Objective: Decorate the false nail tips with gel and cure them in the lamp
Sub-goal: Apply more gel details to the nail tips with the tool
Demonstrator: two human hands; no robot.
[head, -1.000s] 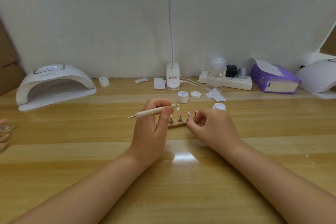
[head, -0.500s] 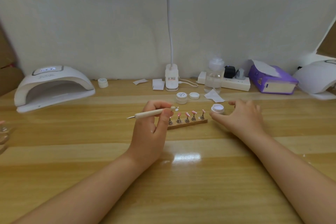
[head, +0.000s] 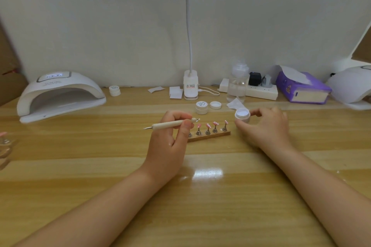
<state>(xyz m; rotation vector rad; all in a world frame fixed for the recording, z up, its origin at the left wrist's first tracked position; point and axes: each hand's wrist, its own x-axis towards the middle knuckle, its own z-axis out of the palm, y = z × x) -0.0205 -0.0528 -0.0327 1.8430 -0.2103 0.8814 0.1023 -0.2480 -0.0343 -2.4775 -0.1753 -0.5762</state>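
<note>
Left hand [head: 170,136] pinches the dotting pen [head: 172,123] between thumb and fingers, pen near level, its tip with a white bead of gel hanging just above the left end of the nail stand [head: 208,135]. Right hand [head: 265,128] has thumb and fingers curled round the open gel pot [head: 242,115], which looks tipped toward the person; whether it is lifted off the table [head: 200,196] cannot be told. The hands are apart, with the stand between them.

The false nail tips [head: 207,125], pink with white marks, sit in a row on metal pegs on the stand, and the leftmost is hidden behind the left fingers. The curing lamp [head: 60,94] stands well apart at far left, display lit and mouth empty.

Risks, as judgement:
- The loaded pen tip is very near the tips, so a wobble may smear uncured gel.
- The tilted lidless pot may spill or slip.
- The right wrist is close to the stand's right end and could knock the pegs.
- Carrying the stand to the lamp could jolt the tips.

Behind are a closed gel jar [head: 201,107], a loose lid [head: 215,105], the desk lamp base [head: 190,88], a clear bottle [head: 237,84] and a purple tissue box [head: 302,88].
</note>
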